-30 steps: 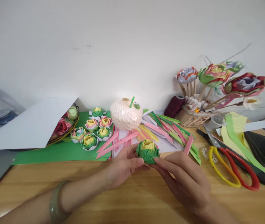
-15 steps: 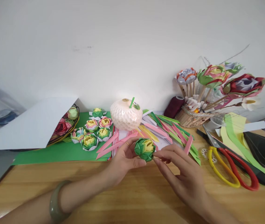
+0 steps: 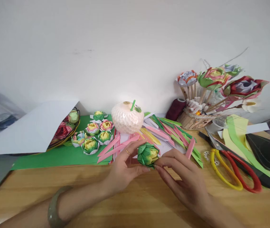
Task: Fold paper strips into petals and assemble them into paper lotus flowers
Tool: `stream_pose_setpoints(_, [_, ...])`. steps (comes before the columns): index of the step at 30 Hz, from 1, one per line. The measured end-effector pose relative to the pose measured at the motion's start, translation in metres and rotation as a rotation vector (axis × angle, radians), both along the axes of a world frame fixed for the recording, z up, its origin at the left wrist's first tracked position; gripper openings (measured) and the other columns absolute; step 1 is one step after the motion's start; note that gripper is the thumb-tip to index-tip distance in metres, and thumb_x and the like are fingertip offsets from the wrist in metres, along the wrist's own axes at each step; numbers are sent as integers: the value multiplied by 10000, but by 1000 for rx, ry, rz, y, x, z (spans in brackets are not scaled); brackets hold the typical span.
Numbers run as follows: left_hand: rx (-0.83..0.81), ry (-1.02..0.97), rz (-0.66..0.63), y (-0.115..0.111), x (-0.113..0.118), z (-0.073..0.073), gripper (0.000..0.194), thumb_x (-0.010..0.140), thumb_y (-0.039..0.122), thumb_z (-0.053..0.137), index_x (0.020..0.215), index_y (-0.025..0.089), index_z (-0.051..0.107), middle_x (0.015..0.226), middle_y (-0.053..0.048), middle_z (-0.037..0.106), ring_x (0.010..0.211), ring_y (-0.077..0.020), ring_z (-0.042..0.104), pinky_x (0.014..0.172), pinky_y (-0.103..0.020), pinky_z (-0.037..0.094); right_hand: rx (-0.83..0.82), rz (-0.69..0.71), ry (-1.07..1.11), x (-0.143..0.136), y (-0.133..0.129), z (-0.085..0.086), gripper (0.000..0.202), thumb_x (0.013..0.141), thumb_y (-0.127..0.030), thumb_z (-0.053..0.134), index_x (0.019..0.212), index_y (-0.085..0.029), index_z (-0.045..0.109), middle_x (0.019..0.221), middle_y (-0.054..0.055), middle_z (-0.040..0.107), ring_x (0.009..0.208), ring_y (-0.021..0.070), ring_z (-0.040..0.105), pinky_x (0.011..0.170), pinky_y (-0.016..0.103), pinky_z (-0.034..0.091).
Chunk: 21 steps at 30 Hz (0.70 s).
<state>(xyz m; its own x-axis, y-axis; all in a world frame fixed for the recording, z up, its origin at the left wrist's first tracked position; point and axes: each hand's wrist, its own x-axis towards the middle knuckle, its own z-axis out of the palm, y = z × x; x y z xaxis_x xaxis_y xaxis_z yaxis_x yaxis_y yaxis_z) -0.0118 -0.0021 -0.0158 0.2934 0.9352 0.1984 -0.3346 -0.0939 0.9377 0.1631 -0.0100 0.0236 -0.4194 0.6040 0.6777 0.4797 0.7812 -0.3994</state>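
Observation:
A green and yellow folded paper flower point(image 3: 147, 154) is held over the front of the wooden table point(image 3: 135, 202). My left hand point(image 3: 125, 167) grips it from the left, with the thumb below and the fingers behind, partly hidden. At its lower right edge, the thumb and index finger of my right hand point(image 3: 184, 177) pinch the petals. Behind the flower sit a pale round textured lamp point(image 3: 127, 118) and folded pink strips point(image 3: 119, 148). Several finished small paper flowers point(image 3: 91, 145) rest on green paper point(image 3: 42, 158) to the left.
Red and yellow handled scissors point(image 3: 241, 171) lie at the right beside a black case point(image 3: 265, 152). A basket of paper flowers on sticks point(image 3: 194, 118) stands at back right, near a maroon thread spool point(image 3: 176, 107). White paper point(image 3: 30, 126) covers part of a flower basket at left.
The flower has turned and tilted in my fingers, showing more green petals on its left side. Both hands have shifted slightly, and the whole view has moved a little.

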Motion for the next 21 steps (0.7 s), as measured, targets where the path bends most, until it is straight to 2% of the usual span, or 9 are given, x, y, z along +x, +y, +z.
stream_pose_setpoints(4, [109, 130, -23, -3, -4, -2, 594, 750, 147, 646, 1257, 390, 453, 1359, 1, 444, 1218, -229, 423, 937, -302, 429, 83, -24, -67, 2, 1, -2, 126, 789, -59, 533, 831, -175, 558, 711, 37, 591, 606, 128, 547, 514, 233, 449])
stream_pose_setpoints(9, [148, 148, -70, -5, -6, -2, 609, 794, 160, 597, 1299, 423, 380, 1391, 17, 419, 1193, -207, 458, 917, -273, 442, 100, -46, -79, 2, 2, -3, 153, 769, -43, 542, 831, -183, 548, 702, 34, 603, 598, 133, 553, 506, 239, 440])
stream_pose_setpoints(15, [106, 19, -84, -2, -4, 0, 535, 785, 155, 611, 1241, 391, 461, 1313, 3, 505, 1130, -195, 519, 896, -275, 449, -56, 11, 22, -1, 1, 3, 151, 776, -37, 515, 783, -183, 553, 692, 23, 594, 618, 118, 565, 531, 216, 463])
stream_pose_setpoints(21, [18, -39, -43, 1, -2, -1, 480, 688, 200, 714, 1130, 305, 559, 1056, -19, 647, 959, -192, 588, 813, -302, 468, -152, 70, 47, -3, 1, 7, 129, 781, -56, 533, 762, -170, 589, 681, 24, 607, 601, 114, 576, 538, 210, 467])
